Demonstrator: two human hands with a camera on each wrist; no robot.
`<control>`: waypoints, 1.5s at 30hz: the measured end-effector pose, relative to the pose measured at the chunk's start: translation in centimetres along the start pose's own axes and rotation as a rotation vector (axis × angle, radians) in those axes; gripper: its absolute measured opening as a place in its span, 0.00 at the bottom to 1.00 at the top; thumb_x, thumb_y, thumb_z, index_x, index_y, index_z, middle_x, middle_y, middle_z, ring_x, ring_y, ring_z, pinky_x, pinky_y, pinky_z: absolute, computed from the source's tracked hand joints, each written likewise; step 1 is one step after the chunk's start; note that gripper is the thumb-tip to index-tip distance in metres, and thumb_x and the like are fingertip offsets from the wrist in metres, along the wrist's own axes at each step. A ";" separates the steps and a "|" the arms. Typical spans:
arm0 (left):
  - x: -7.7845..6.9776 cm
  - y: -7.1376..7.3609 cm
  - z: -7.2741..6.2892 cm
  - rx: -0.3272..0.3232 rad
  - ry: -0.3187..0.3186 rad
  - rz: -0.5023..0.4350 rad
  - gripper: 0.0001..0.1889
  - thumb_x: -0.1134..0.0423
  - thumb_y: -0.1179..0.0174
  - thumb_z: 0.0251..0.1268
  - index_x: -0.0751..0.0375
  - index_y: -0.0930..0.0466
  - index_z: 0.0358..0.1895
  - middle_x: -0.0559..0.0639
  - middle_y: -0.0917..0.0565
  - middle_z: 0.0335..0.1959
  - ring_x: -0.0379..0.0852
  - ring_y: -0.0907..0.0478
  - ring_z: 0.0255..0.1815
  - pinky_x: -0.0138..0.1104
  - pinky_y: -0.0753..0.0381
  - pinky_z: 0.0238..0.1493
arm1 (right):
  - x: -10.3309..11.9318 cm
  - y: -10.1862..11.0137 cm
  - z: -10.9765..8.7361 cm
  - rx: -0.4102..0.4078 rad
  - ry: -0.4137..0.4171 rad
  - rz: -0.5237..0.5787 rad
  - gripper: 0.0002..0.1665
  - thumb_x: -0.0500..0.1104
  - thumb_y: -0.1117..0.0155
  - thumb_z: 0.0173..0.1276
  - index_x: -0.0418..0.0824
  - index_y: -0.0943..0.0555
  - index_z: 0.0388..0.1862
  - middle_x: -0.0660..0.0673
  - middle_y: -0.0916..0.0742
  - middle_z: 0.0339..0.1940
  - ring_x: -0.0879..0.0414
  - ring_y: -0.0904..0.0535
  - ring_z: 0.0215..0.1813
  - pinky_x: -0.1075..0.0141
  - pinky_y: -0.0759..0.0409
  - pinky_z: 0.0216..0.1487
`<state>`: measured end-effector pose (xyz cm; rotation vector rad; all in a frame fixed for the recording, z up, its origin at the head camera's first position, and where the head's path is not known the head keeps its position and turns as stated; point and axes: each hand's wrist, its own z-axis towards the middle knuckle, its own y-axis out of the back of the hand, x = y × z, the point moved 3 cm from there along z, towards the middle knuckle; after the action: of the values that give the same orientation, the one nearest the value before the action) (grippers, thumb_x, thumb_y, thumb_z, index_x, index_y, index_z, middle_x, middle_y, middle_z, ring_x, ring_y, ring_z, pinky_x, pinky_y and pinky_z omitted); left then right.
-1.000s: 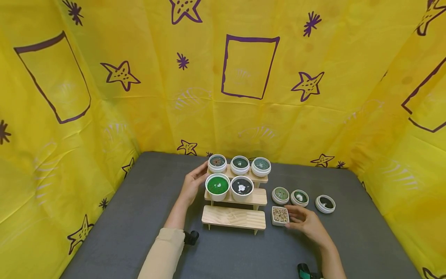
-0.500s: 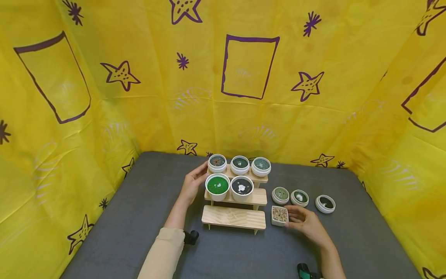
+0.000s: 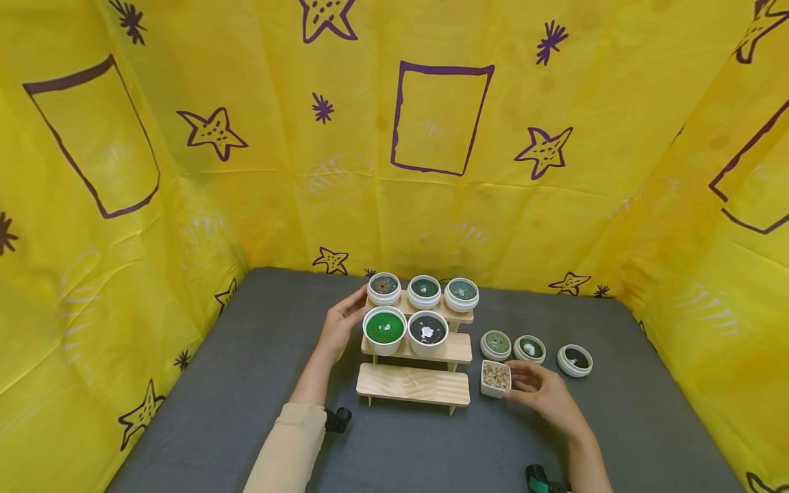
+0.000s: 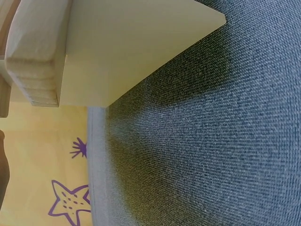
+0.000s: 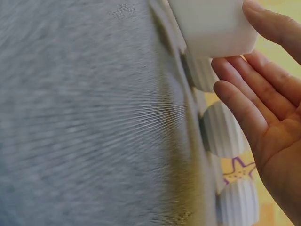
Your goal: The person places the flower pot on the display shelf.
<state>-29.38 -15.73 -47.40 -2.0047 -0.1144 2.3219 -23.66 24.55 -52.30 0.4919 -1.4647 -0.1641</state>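
My right hand (image 3: pixel 542 397) grips a small square white pot (image 5: pixel 214 28) of beige gravel (image 3: pixel 496 375) by its right side. In the right wrist view the pot shows above the grey tabletop, thumb on one face and fingertips under its lower edge. A three-step wooden stand (image 3: pixel 413 385) stands left of it. My left hand (image 3: pixel 339 327) holds the stand's left end by the top step, its fingertips partly hidden behind a round white pot (image 3: pixel 384 300). The left wrist view shows the stand's pale side panel (image 4: pixel 122 47), with almost none of the hand.
Several round white pots with green or dark fillings sit on the upper two steps, including a bright green one (image 3: pixel 385 340). Three more, among them a dark-filled pot (image 3: pixel 576 368), stand on the grey table (image 3: pixel 203 383) at right. Yellow patterned cloth (image 3: pixel 277 150) surrounds the table.
The square pot in my right hand has risen slightly and tilted a little. My left hand and the stand have stayed put.
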 end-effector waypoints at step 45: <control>-0.2 -0.1 -0.2 -0.003 0.001 -0.020 0.27 0.74 0.46 0.68 0.68 0.33 0.70 0.62 0.31 0.73 0.19 0.25 0.56 0.17 0.29 0.62 | 7.3 0.5 0.8 -0.066 0.201 0.035 0.30 0.34 0.24 0.55 0.32 0.21 0.57 0.64 0.16 0.47 0.71 0.19 0.48 0.77 0.18 0.52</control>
<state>-29.11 -15.69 -47.21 -1.9969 -0.1383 2.3098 -23.70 21.85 -45.41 0.4169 -1.2670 -0.1313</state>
